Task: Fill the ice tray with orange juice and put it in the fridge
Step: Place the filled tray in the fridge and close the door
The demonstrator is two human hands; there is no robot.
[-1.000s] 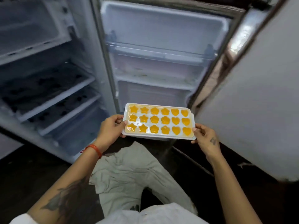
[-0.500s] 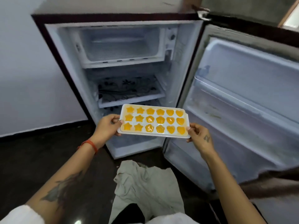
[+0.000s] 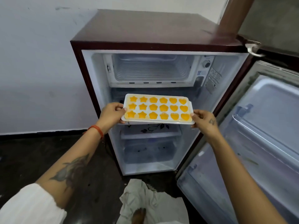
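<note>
A white ice tray (image 3: 157,122) with star, flower and heart moulds full of orange juice is held level in front of the open fridge (image 3: 145,33). My left hand (image 3: 110,114) grips its left end and my right hand (image 3: 204,121) grips its right end. The tray hangs just below the freezer box (image 3: 152,68) and above a patterned shelf (image 3: 152,129), outside the fridge's front edge.
The fridge door (image 3: 262,135) stands open to the right with bare door racks. A temperature dial (image 3: 206,63) sits right of the freezer box. A pale cloth (image 3: 145,199) lies on the dark floor before the fridge. A white wall is at the left.
The view has swung up and back from the door to the whole fridge. Both hands have lifted the tray from low near the floor to shelf height, in front of the fridge opening.
</note>
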